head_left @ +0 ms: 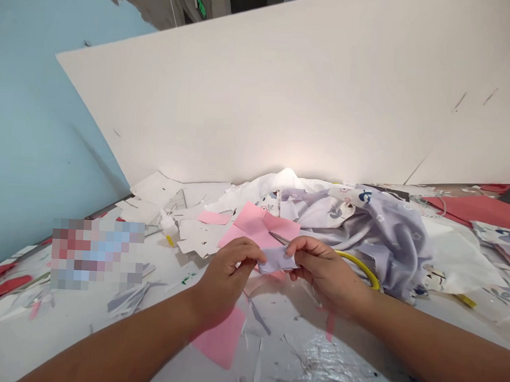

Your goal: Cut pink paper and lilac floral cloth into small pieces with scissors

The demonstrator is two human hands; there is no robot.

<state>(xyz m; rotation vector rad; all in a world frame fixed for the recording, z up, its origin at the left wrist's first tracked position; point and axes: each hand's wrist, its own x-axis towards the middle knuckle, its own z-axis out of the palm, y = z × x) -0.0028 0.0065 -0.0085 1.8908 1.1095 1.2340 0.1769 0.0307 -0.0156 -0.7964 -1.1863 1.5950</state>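
A small pale lavender piece (276, 259), fabric or paper, is stretched between my two hands above the table. My left hand (231, 269) pinches its left end between thumb and fingers. At the other end, the fingers of my right hand (319, 265) grip it. Scissor blades (279, 238) poke out behind my right fingers, and a yellow scissor handle (364, 269) shows past the knuckles; whether that hand also holds the scissors is hidden. Pink sheets (259, 222) lie just behind the hands. Another pink piece (224, 337) is under my left forearm.
Crumpled lavender printed fabric (389, 238) is heaped behind my right hand. White paper scraps (199, 236) and a white glue bottle (168, 223) lie to the left. Red sheets (480, 209) are at far right. A white panel (285, 101) stands behind the table; a blue wall (32, 116) rises left.
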